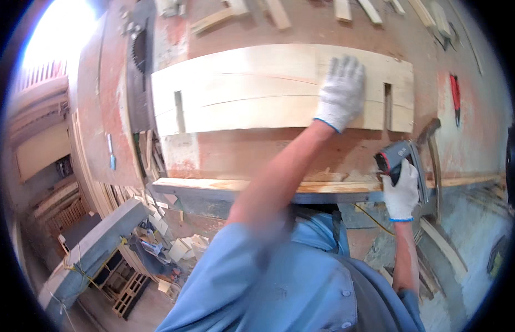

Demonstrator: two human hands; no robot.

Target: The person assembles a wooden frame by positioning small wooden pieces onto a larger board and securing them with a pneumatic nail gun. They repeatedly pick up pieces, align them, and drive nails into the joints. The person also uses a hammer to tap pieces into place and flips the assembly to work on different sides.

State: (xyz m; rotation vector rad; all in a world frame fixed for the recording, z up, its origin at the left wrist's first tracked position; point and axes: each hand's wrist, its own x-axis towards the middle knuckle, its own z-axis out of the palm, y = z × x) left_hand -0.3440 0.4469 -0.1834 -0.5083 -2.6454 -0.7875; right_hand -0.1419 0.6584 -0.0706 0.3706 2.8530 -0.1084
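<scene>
A long pale wooden panel point(252, 113) with a slot near each end lies across the workbench in front of me. My left hand point(341, 91), in a white glove with a blue cuff, rests flat on the panel right of its middle, fingers stretched out. By the bench's near edge at the right, my right hand point(402, 191), gloved alike, is closed around a nail gun point(397, 155) with a dark grey body and a red ring. The nail gun is apart from the panel. A hammer point(429, 133) with a curved wooden handle sits just right of it.
A toothed saw blade point(138, 52) stands in a dark strip left of the panel. Wood strips point(277, 14) lie along the far side. A red-handled tool point(456, 94) is at the right, a blue-handled one point(111, 152) at the left. Offcuts point(183, 249) litter the floor.
</scene>
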